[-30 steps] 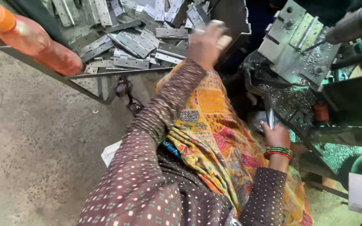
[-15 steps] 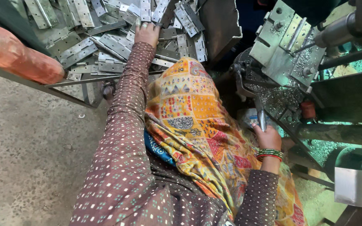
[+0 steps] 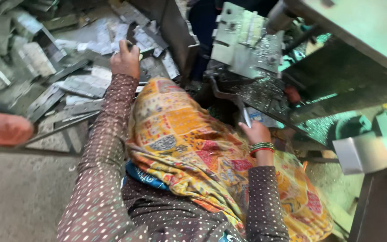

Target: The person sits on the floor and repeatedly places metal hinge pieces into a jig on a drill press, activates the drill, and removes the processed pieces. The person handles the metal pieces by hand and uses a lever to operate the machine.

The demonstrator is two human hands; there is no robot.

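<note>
Left hand (image 3: 125, 59) closes on a flat grey metal plate (image 3: 136, 45) from the heap; right hand (image 3: 255, 132) grips a thin metal strip (image 3: 246, 115) below the press, nothing loaded yet.

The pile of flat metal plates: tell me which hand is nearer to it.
Left. The left hand reaches into the pile of flat metal plates, its fingers among them. The right hand is well off to the other side, beside the machine, holding a thin metal strip.
</note>
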